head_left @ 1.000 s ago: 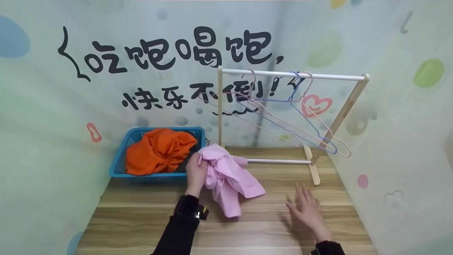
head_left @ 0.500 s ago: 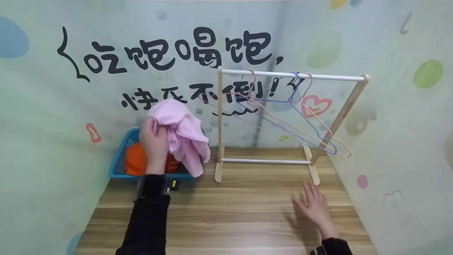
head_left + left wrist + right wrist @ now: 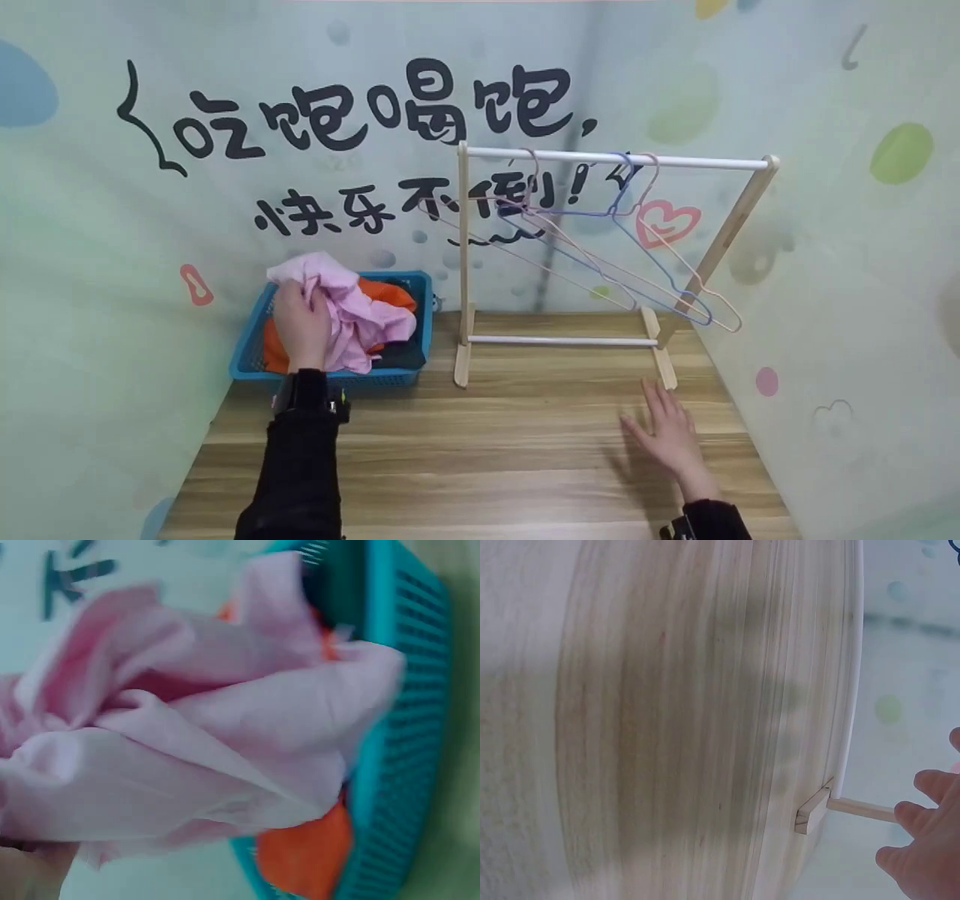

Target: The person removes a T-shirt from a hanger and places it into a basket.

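A crumpled pink cloth garment [image 3: 349,311] is gripped by my left hand [image 3: 300,322] over the blue plastic basket [image 3: 424,330]. In the left wrist view the pink garment [image 3: 202,727] fills the middle, with the basket's slotted side [image 3: 416,690] to its right. Beneath it in the basket lie an orange cloth [image 3: 388,294] and a dark cloth [image 3: 401,355], both partly covered. My right hand [image 3: 670,435] has its fingers spread near the right foot of the rack, holding nothing. The right wrist view shows its fingertips [image 3: 911,819] beside that foot.
A small wooden rack [image 3: 724,236] with white bars stands at the back right of the wood-grain table [image 3: 487,457]. Pink and blue wire hangers [image 3: 619,210] hang from its top bar. Patterned walls [image 3: 840,270] enclose the table at the back and sides.
My left hand has carried the pink garment from the table's middle, up and left, then down over the basket. My right hand has shifted slightly right, staying spread.
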`<state>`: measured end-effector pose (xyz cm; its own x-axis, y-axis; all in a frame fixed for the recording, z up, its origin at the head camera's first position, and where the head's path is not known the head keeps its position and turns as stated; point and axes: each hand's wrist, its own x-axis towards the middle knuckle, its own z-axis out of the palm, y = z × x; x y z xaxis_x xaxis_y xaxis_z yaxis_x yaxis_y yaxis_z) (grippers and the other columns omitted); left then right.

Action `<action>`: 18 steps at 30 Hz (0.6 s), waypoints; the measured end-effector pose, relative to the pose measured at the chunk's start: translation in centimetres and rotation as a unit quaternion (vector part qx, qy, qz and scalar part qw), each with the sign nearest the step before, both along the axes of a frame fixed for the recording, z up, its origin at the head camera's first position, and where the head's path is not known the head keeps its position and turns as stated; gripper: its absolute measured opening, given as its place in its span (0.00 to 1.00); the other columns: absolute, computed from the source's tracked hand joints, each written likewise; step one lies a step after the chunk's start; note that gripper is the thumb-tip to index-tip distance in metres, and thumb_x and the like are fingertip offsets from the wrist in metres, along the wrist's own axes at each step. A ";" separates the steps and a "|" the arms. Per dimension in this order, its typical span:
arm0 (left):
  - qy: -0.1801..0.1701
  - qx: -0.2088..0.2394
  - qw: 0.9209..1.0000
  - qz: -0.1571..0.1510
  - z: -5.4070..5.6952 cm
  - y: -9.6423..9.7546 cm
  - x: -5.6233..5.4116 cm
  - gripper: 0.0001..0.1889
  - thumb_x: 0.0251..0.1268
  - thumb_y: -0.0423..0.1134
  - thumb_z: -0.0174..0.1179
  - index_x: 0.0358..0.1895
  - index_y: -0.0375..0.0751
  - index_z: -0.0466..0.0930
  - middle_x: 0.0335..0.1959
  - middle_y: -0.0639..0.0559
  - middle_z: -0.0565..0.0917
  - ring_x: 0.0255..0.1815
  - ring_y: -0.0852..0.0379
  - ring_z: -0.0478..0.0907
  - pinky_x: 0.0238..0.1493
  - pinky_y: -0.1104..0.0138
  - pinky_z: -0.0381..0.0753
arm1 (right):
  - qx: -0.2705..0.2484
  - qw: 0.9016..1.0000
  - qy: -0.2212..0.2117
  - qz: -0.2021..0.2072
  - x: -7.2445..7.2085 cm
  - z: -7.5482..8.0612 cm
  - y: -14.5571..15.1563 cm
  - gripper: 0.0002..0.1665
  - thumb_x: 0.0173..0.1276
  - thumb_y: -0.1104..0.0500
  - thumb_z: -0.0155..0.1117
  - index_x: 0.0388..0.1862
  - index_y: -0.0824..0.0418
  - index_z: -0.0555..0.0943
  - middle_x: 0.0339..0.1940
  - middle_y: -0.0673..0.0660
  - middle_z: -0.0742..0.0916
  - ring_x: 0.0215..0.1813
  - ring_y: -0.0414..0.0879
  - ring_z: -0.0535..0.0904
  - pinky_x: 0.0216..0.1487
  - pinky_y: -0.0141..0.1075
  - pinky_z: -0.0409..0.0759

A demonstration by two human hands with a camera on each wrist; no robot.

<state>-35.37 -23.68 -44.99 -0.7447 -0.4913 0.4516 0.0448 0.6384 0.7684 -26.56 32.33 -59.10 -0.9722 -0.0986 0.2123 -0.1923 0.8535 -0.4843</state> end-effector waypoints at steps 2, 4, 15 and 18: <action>-0.048 -0.049 0.997 -0.025 -2.1 -0.1 0.1 0.09 0.73 0.32 0.54 0.41 0.25 0.73 0.41 0.30 0.78 0.45 0.33 0.74 0.51 0.47 0.71 | 0.000 1.000 -0.006 0.000 0.0 0.0 0.0 0.46 0.69 0.48 0.63 0.77 0.69 0.57 0.75 0.75 0.60 0.73 0.75 0.51 0.68 0.71 0.43; -0.094 -0.091 0.990 -0.049 -3.8 -0.1 0.4 0.09 0.73 0.32 0.54 0.43 0.26 0.75 0.43 0.30 0.79 0.48 0.32 0.74 0.53 0.44 0.72 | 0.003 1.000 -0.010 0.002 0.0 0.0 0.0 0.47 0.69 0.47 0.63 0.77 0.69 0.56 0.75 0.74 0.60 0.74 0.74 0.51 0.68 0.71 0.43; -0.212 -0.249 0.940 -0.103 -8.4 2.6 1.6 0.20 0.75 0.42 0.52 0.55 0.25 0.75 0.57 0.29 0.76 0.64 0.31 0.65 0.70 0.39 0.54 | 0.038 0.999 -0.021 0.033 -2.4 2.3 -1.6 0.48 0.68 0.41 0.62 0.77 0.66 0.59 0.75 0.73 0.61 0.76 0.71 0.50 0.69 0.70 0.43; -0.269 -0.242 0.926 -0.103 -8.8 3.2 1.7 0.27 0.76 0.49 0.50 0.63 0.27 0.70 0.63 0.28 0.71 0.69 0.30 0.59 0.71 0.37 0.45 | 0.046 0.998 -0.012 0.049 -3.4 3.6 -2.5 0.48 0.69 0.40 0.62 0.78 0.65 0.58 0.76 0.72 0.62 0.76 0.70 0.51 0.70 0.68 0.44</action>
<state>-33.72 -20.44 -53.75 -0.9816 -0.1498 0.1182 -0.1017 0.9348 0.3402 -29.94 29.88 -55.48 -0.9619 -0.2113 0.1738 -0.2657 0.8724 -0.4101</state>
